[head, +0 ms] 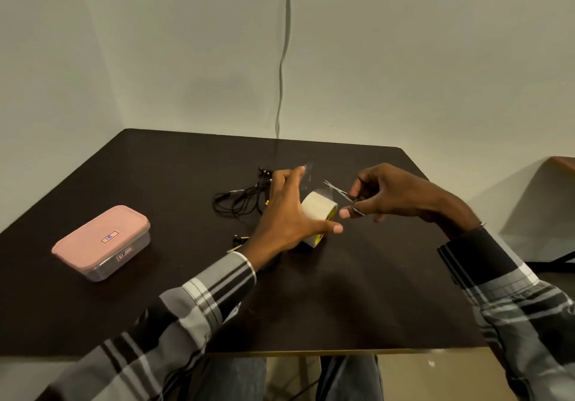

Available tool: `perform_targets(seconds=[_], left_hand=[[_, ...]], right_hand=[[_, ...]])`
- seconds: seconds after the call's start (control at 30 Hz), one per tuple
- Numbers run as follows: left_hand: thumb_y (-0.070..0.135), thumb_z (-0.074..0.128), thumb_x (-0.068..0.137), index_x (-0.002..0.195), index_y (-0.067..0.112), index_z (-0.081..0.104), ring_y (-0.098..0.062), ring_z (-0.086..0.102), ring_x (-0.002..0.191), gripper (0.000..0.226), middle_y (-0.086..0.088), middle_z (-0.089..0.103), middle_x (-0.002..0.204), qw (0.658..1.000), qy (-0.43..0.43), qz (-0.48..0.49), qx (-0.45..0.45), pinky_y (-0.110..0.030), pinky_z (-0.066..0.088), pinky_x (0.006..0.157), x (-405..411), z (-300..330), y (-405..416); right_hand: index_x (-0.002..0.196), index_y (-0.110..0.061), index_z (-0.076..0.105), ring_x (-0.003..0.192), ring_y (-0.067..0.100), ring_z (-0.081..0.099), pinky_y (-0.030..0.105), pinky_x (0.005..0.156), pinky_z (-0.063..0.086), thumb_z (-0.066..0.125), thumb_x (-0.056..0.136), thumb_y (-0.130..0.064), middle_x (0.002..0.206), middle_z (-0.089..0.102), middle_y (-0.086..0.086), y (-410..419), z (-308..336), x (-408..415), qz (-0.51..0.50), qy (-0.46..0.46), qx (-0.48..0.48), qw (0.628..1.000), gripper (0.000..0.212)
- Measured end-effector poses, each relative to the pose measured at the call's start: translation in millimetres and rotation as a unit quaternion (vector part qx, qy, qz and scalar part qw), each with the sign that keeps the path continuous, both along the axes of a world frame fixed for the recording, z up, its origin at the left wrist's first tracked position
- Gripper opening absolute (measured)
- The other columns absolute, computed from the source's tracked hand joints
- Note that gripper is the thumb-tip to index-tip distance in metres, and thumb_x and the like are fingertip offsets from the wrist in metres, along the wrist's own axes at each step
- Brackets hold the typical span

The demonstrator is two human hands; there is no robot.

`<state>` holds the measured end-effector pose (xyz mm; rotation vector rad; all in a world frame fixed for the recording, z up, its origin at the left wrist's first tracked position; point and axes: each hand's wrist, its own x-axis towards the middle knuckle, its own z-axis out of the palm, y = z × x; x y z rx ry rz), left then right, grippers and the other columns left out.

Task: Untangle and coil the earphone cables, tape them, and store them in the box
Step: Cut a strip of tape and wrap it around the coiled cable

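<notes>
A roll of clear tape (319,206) stands on edge on the dark table (357,291). My left hand (287,214) rests against the roll and pinches a pulled strip of clear tape (306,172) up between its fingertips. My right hand (389,194) holds small scissors (337,190), blades parted and pointing at the strip just above the roll. A black earphone cable (238,201) lies in a loose tangle behind my left hand. Earbud ends of another cable (239,240) peek out beneath my left wrist. The pink-lidded box (102,240) sits shut at the left.
A pale wall rises just behind the table's far edge, with a thin cord (284,58) hanging down it. A second tabletop corner (563,164) shows at the far right. My knees are under the near edge.
</notes>
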<state>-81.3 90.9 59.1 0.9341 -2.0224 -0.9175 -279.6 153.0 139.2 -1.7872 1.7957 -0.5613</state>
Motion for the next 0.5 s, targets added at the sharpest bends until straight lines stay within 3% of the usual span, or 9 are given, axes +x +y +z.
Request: perform_targets(seconds=[0.3,0.4,0.5], left_hand=[[0.018,0.087,0.066,0.149,0.019,0.027,-0.017,0.043,0.122,0.103,0.002,0.028,0.129,0.998,-0.014,0.036,-0.057,-0.039,0.050,0.099,-4,-14,-19],[0.024,0.090,0.064,0.151,0.020,0.020,-0.020,0.034,0.131,0.112,-0.002,0.025,0.136,0.998,-0.036,0.011,-0.060,-0.038,0.041,0.108,-4,-14,-25],[0.029,0.092,0.061,0.153,0.021,0.009,-0.017,0.025,0.137,0.124,-0.005,0.019,0.143,0.997,-0.045,-0.037,-0.055,-0.029,0.030,0.108,-9,-3,-31]], right_hand=[[0.080,-0.019,0.069,0.061,0.014,0.063,0.036,0.064,0.054,0.091,0.064,-0.039,0.073,0.070,0.003,8,-1,-18,-0.063,0.072,-0.025,0.995,0.034],[0.081,-0.015,0.070,0.060,0.013,0.061,0.033,0.063,0.053,0.091,0.064,-0.035,0.074,0.072,0.006,8,0,-18,-0.057,0.054,-0.019,0.997,0.034],[0.081,-0.016,0.071,0.063,0.016,0.063,0.039,0.066,0.057,0.091,0.063,-0.036,0.074,0.072,0.006,8,-3,-18,-0.061,0.051,-0.021,0.997,0.034]])
